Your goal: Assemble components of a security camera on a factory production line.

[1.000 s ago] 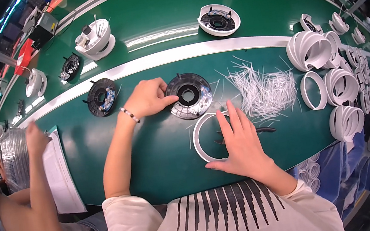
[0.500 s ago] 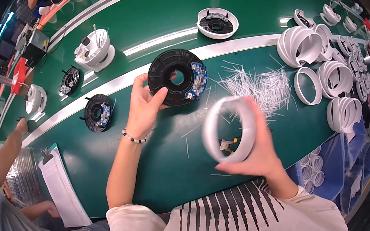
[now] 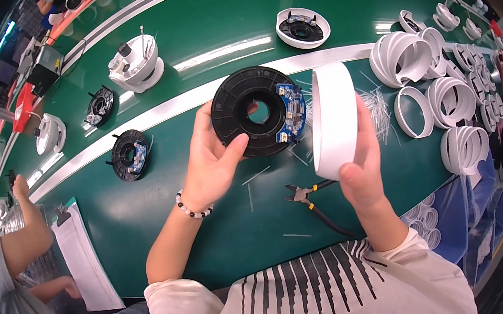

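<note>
My left hand [image 3: 213, 165] is closed on the edge of a black plastic disc [image 3: 235, 111] with a round centre hole; a blue circuit board [image 3: 290, 113] is fixed along its right side. In my right hand [image 3: 363, 170] is a white plastic ring [image 3: 332, 120], held on edge just right of the disc and apart from it. Both things are raised above the green bench. Below them lie diagonal cutters [image 3: 302, 195] with black and yellow handles. The ring partly covers a pile of thin white strips [image 3: 377, 115].
Several white rings [image 3: 406, 58] stand stacked at the right. Another black disc [image 3: 130, 155] lies at the left, near a clipboard [image 3: 87, 257]. On the far green surface are a white shell with a disc [image 3: 303, 27] and a white housing [image 3: 136, 67]. A co-worker's arm [image 3: 30, 230] reaches in at left.
The white ring has moved up toward the disc and turned edge-on. My left hand has shifted the disc slightly right. The cutters have come into full view.
</note>
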Action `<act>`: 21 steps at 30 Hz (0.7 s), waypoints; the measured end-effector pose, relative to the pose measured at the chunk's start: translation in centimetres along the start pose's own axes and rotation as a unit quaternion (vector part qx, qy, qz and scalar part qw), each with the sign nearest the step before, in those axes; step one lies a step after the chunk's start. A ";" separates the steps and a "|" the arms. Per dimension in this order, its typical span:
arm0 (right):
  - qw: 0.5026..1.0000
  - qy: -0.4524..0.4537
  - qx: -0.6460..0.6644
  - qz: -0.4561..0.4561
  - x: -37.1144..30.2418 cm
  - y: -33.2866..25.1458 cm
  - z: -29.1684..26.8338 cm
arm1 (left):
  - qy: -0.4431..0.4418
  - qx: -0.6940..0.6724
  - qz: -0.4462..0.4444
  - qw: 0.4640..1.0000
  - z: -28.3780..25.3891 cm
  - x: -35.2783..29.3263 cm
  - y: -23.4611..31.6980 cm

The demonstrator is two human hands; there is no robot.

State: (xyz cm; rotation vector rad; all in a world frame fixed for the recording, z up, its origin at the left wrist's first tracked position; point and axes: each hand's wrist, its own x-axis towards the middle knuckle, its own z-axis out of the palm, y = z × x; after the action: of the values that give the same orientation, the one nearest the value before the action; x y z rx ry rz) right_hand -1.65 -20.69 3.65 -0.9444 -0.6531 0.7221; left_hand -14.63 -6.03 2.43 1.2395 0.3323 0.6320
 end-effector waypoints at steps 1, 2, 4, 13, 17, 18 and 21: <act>1.000 0.000 -0.001 -0.002 0.0 0.0 0.0 | -0.002 -0.006 -0.004 1.000 0.2 -0.2 0.2; 1.000 0.007 0.009 0.008 0.0 0.0 0.1 | -0.004 -0.013 -0.008 1.000 0.4 -0.4 0.3; 1.000 0.015 0.019 0.015 0.0 0.0 0.2 | -0.004 -0.019 -0.011 1.000 0.2 -0.7 0.2; 0.999 0.023 0.022 -0.042 -0.4 0.3 0.8 | -0.017 0.039 0.023 0.999 -0.2 -1.4 0.5; 0.999 -0.006 -0.003 -0.050 -0.5 0.4 0.7 | -0.019 0.035 0.025 0.999 -0.2 -1.5 0.5; 0.998 -0.020 -0.011 -0.061 -0.6 0.7 1.0 | -0.023 0.047 0.035 0.998 -0.1 -1.5 0.3; 0.987 -0.049 -0.114 -0.106 -1.1 1.0 1.6 | -0.047 0.032 0.026 0.998 0.4 -1.8 -0.2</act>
State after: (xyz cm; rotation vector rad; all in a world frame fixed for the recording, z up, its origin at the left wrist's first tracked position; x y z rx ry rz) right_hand -3.75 -20.40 3.27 -1.0347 -0.9240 0.5132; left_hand -15.72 -7.52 2.16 1.3382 0.2434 0.6092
